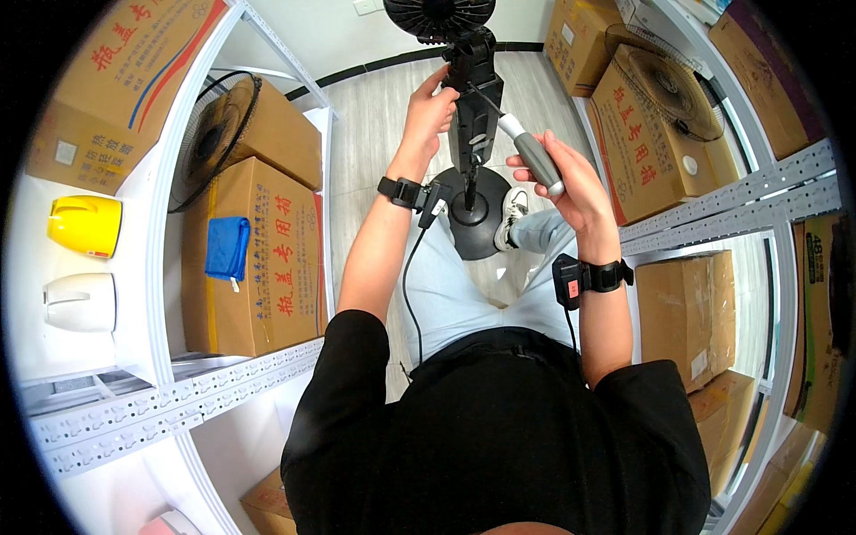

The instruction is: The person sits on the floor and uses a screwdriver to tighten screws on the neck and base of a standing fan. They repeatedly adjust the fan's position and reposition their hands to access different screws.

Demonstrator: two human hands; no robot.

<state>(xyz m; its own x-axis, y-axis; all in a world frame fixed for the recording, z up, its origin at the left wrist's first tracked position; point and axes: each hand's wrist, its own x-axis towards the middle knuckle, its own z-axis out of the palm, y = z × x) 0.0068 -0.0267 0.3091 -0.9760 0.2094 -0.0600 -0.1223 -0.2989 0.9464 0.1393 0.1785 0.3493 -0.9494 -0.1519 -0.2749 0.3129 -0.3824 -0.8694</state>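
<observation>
A black pedestal fan (475, 116) stands between my feet, its round base (486, 239) on the floor. My left hand (428, 116) is closed at the left side of the fan's upper body, index finger and thumb against it. With my right hand (578, 183) I hold a screwdriver (538, 160) by its grey and white handle, fingers loosely bent around it. Its thin shaft points up and left to the fan body; whether the tip sits in a screw is too small to tell. The black round fan head (440, 16) is cut off by the upper edge.
Metal shelves flank me. On the left are cardboard boxes (259, 259), a black fan grille (214, 134), a blue cloth (228, 248), and yellow (85, 225) and white (80, 301) cups. Another grille (664, 80) leans on a box at right. Cables hang from my wrist straps.
</observation>
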